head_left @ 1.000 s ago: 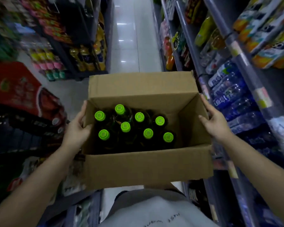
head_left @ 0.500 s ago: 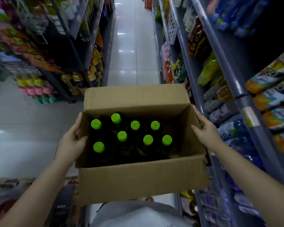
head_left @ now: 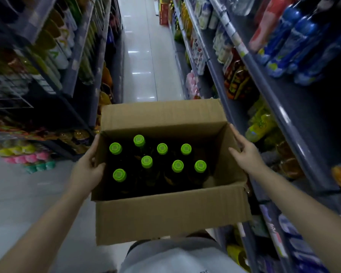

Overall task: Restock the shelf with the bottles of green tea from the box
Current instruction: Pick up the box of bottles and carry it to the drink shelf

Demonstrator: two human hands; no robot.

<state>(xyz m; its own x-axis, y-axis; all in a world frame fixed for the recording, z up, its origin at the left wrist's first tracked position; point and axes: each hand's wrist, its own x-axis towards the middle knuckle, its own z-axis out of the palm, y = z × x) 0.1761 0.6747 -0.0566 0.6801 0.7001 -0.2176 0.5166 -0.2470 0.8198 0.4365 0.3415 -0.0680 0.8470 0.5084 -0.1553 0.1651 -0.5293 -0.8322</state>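
I carry an open cardboard box [head_left: 171, 215] in front of my chest. Inside stand several dark bottles of green tea [head_left: 147, 162] with bright green caps, upright in two rows; the box's right end is bare. My left hand [head_left: 88, 171] grips the box's left wall, thumb over the rim. My right hand [head_left: 246, 152] presses flat against the outside of the right wall, fingers along its top edge. The shelf [head_left: 291, 123] on my right holds bottled drinks on several levels.
A white tiled aisle [head_left: 144, 62] runs straight ahead between two shelf racks. The left rack [head_left: 71, 79] carries bottles and packets. Stacked pink, yellow and green packs [head_left: 26, 156] sit low at the left. Blue bottles [head_left: 295, 40] fill the upper right shelf.
The view has lifted and moved forward along the aisle; the box sits lower in view. Both hands keep the same hold on the box walls.
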